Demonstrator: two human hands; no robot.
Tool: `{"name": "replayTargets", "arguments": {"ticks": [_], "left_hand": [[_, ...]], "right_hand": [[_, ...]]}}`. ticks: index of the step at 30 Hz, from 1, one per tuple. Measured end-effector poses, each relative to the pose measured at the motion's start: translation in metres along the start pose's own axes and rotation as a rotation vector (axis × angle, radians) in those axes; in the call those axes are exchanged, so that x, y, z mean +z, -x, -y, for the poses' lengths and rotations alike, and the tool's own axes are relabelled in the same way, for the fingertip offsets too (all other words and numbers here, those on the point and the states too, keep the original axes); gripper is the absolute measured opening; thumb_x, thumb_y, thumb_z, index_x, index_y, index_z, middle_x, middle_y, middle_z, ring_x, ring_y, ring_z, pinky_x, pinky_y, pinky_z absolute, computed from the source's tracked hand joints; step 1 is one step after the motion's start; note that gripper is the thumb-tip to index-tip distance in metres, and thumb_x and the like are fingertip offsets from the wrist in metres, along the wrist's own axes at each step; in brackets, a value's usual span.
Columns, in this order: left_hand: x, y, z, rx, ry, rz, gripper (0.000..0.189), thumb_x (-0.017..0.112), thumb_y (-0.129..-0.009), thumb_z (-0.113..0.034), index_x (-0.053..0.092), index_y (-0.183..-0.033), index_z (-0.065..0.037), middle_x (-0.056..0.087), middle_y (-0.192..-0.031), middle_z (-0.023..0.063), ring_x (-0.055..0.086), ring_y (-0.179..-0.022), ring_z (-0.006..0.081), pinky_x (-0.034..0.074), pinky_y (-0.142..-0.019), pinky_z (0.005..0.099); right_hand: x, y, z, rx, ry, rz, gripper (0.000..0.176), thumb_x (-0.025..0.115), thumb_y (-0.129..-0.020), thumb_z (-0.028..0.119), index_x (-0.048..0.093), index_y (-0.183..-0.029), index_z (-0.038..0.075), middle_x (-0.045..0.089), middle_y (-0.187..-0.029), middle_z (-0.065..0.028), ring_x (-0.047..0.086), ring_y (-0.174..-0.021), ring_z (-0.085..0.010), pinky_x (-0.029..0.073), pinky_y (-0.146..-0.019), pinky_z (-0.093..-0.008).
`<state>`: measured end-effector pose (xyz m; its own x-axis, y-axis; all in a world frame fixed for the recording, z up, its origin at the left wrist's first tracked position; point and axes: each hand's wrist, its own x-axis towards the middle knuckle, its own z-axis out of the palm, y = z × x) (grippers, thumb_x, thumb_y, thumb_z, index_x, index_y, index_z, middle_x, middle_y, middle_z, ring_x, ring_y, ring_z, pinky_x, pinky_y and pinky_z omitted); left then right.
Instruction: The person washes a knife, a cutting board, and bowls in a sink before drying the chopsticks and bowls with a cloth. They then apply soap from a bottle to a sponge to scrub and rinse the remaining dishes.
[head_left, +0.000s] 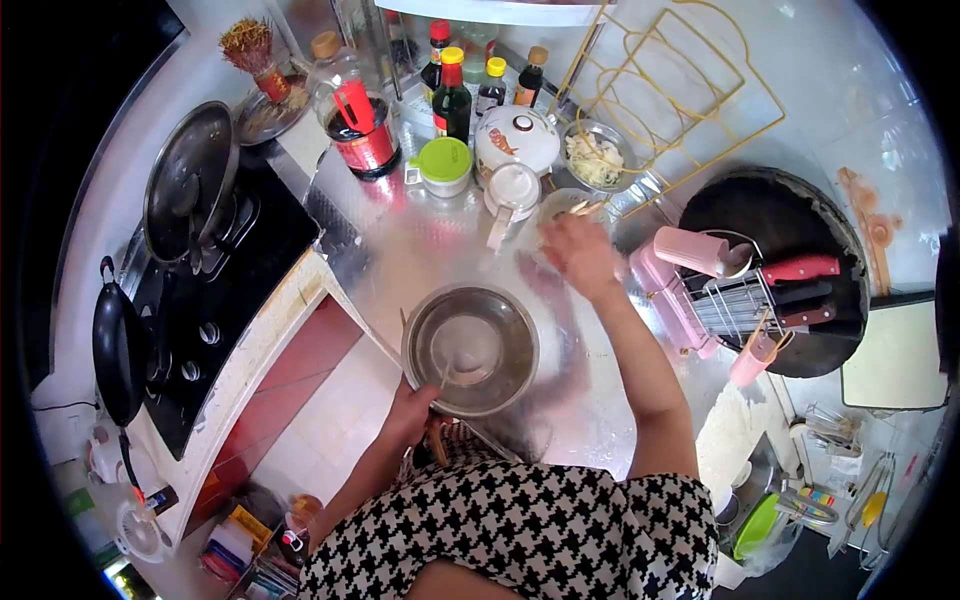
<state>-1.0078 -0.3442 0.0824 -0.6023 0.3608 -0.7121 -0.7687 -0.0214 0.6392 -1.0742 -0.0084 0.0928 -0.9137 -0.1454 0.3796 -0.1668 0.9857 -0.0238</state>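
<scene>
Steel bowl (470, 348): head view, mid-counter (420, 250), near edge.
Left hand (412, 408): clasped on the bowl's near rim.
Right hand (580, 255): blurred, at the dish (562, 206) beyond the bowl; grasp cannot be told.
Stove (215, 300): left.

Shiny steel counter (440, 250), red-tiled floor (300, 385)

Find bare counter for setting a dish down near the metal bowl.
Free: steel counter between green-lidded jar and metal bowl; narrower strip between that bowl and pink knife rack, crossed by the arm of the right hand. Left hand grips the bowl's near rim. Crowded: back row of bottles.
</scene>
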Motion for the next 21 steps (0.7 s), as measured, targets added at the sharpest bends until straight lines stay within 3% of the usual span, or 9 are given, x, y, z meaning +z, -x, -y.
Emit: {"name": "replayTargets", "arguments": {"ticks": [4,7,10,13,16,21], "left_hand": [[-0.002,-0.005,0.007,0.027,0.055,0.004,0.045,0.046,-0.076,-0.003,0.033,-0.120,0.000,0.058,-0.075,0.0143,0.058,-0.050,0.0226,0.045,-0.036,0.0294],[-0.009,-0.007,0.012,0.020,0.057,0.037,0.046,0.047,-0.076,-0.003,0.033,-0.120,0.000,0.058,-0.077,0.0150,0.061,-0.055,0.0250,0.049,-0.039,0.0315],[-0.002,-0.003,0.002,0.011,0.052,-0.003,0.045,0.048,-0.076,-0.002,0.034,-0.119,0.000,0.058,-0.078,0.0149,0.061,-0.054,0.0243,0.048,-0.037,0.0305],[-0.005,-0.007,0.003,0.001,0.048,0.033,0.043,0.048,-0.077,-0.003,0.035,-0.118,0.000,0.058,-0.077,0.0145,0.058,-0.050,0.0219,0.043,-0.034,0.0279],[-0.004,-0.010,0.002,-0.010,0.047,0.061,0.041,0.049,-0.077,-0.004,0.035,-0.117,-0.001,0.057,-0.075,0.0141,0.055,-0.047,0.0196,0.039,-0.032,0.0258],[-0.007,-0.019,0.007,-0.038,0.031,0.121,0.052,0.048,-0.079,-0.008,0.024,-0.126,-0.007,0.058,-0.080,0.0138,0.057,-0.049,0.0200,0.041,-0.035,0.0271]], "right_hand": [[0.020,0.000,0.012,-0.145,0.247,0.091,0.027,0.059,-0.069,0.021,0.062,-0.096,0.017,0.051,-0.088,-0.0035,0.051,-0.089,-0.0204,0.044,-0.070,-0.0363],[0.034,-0.002,0.006,-0.105,0.250,0.187,0.023,0.057,-0.070,0.023,0.063,-0.091,0.017,0.049,-0.087,-0.0026,0.049,-0.091,-0.0194,0.044,-0.068,-0.0363],[0.029,0.001,0.004,-0.086,0.015,0.041,0.014,0.060,-0.072,0.013,0.063,-0.086,0.012,0.054,-0.085,-0.0047,0.055,-0.078,-0.0230,0.044,-0.063,-0.0374],[0.031,0.014,-0.006,0.194,-0.369,-0.215,0.015,0.060,-0.071,0.007,0.064,-0.086,0.009,0.057,-0.086,-0.0067,0.057,-0.077,-0.0213,0.046,-0.063,-0.0337],[0.002,0.024,-0.008,0.543,-0.642,-0.198,0.010,0.062,-0.076,0.004,0.063,-0.086,0.004,0.060,-0.081,-0.0091,0.058,-0.068,-0.0193,0.046,-0.062,-0.0294],[-0.028,0.028,0.005,0.569,-0.831,-0.125,0.009,0.063,-0.080,0.008,0.063,-0.088,0.004,0.060,-0.080,-0.0080,0.057,-0.069,-0.0134,0.045,-0.062,-0.0250]]}}
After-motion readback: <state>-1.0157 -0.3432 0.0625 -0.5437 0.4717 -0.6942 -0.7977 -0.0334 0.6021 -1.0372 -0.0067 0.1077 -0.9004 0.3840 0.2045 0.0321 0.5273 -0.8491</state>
